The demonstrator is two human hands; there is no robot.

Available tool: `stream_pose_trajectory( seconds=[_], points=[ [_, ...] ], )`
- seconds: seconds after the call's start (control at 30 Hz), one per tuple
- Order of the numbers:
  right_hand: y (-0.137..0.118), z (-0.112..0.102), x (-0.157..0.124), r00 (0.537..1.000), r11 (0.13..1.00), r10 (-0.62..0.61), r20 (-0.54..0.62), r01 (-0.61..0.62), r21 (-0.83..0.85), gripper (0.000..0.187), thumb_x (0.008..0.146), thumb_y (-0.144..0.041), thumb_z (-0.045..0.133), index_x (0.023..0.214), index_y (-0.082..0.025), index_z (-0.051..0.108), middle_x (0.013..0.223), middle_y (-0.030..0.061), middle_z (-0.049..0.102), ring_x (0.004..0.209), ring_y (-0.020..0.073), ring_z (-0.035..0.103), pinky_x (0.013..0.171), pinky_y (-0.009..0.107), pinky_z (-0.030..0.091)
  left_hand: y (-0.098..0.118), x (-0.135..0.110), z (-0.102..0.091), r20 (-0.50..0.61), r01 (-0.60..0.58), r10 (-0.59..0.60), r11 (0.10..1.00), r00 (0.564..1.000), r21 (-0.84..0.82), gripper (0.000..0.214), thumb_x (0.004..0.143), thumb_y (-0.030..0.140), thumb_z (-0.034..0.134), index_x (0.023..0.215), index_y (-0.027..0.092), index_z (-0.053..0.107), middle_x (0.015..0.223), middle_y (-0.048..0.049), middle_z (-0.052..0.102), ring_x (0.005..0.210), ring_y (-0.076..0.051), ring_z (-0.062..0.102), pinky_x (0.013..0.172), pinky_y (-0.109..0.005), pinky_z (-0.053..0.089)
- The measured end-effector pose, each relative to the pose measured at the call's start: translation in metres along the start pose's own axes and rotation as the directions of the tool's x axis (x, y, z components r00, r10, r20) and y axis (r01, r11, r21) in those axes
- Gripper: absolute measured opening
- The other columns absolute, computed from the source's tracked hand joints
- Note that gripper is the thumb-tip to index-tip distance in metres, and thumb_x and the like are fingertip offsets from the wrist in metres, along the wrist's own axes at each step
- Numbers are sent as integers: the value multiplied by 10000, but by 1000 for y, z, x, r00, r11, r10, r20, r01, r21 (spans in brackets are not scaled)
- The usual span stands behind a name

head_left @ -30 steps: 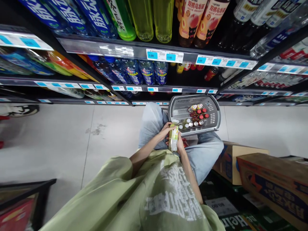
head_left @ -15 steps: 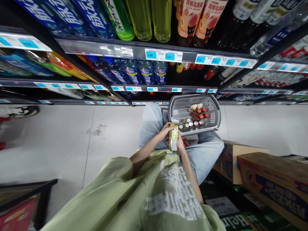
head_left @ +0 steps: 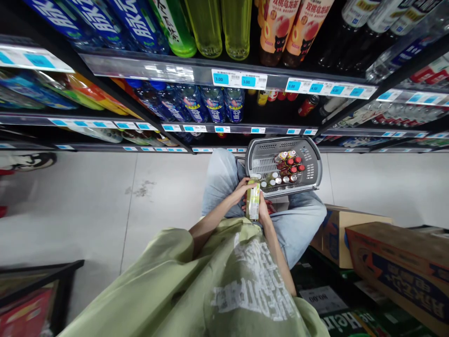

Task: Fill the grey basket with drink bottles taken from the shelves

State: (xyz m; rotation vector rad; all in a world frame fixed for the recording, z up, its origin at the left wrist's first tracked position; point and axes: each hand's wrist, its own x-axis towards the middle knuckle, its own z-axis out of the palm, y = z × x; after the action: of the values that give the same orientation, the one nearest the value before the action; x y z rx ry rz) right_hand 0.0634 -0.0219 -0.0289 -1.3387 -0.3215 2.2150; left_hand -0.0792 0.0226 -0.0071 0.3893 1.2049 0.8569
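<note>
Between my knees I hold a drink bottle [head_left: 253, 201] with a pale yellow-green label and a light cap, upright in front of my shirt. My left hand [head_left: 244, 187] grips it from the left, thumb across its upper front. On its other side, my right hand [head_left: 263, 210] is closed around the lower part. Just beyond the bottle, a grey shopping basket [head_left: 256, 164] rests by my right knee. Several bottles with red caps [head_left: 293, 164] and several with white caps [head_left: 274, 176] are gathered inside it.
Shelves of drinks run ahead, with a price-tag rail [head_left: 238, 79] above the basket. Cardboard boxes [head_left: 396, 252] are stacked at my right. A dark-framed display [head_left: 38, 290] stands at lower left. Someone's shoe [head_left: 31, 161] shows on the tiled floor [head_left: 164, 187] at far left.
Both hands stay on the bottle, and the basket has not moved. Only a very slight shift of the camera view shows.
</note>
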Motion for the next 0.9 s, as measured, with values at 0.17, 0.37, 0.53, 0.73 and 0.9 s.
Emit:
stream_pose_trajectory(
  seconds=[0.17,0.37,0.53,0.73,0.9],
  points=[
    [2,-3,2,999,1000,24,-22,-24,13,744,1053,-800,328,1179,-185,727,772,72,764,658,238,765,547,339,634,1,-1,1,-15,11,-11,1000,1000,15,559,782,453,891,1178,234,562,816,-9,671,628,-160,544,543,-302,292],
    [1,-2,2,998,999,26,-49,-24,37,716,1080,-748,313,1186,-172,725,776,74,767,638,226,761,557,332,635,2,0,3,-32,16,-15,999,999,37,542,817,441,876,1183,220,542,805,0,645,629,-138,517,521,-269,280],
    [-1,2,-2,999,999,14,-52,-12,38,661,1083,-700,344,1157,-167,729,775,74,765,647,222,757,576,322,641,-1,1,2,-17,6,-6,999,1000,42,519,833,460,851,1173,231,534,822,-2,646,616,-136,527,490,-257,257],
    [-4,4,-5,999,999,-26,-40,27,18,552,1055,-612,374,1082,-171,705,754,72,755,710,241,769,592,314,652,-4,2,1,-18,11,-11,1000,1000,-2,542,792,488,868,1165,248,556,779,24,637,561,-128,495,472,-250,213],
    [-5,5,-6,994,995,-93,-59,92,-25,453,980,-671,583,1019,-221,614,733,29,731,681,240,768,586,322,662,-1,3,2,-44,-25,21,996,999,-80,433,775,375,845,1105,226,609,853,3,685,739,-160,607,628,-267,440]
  ],
)
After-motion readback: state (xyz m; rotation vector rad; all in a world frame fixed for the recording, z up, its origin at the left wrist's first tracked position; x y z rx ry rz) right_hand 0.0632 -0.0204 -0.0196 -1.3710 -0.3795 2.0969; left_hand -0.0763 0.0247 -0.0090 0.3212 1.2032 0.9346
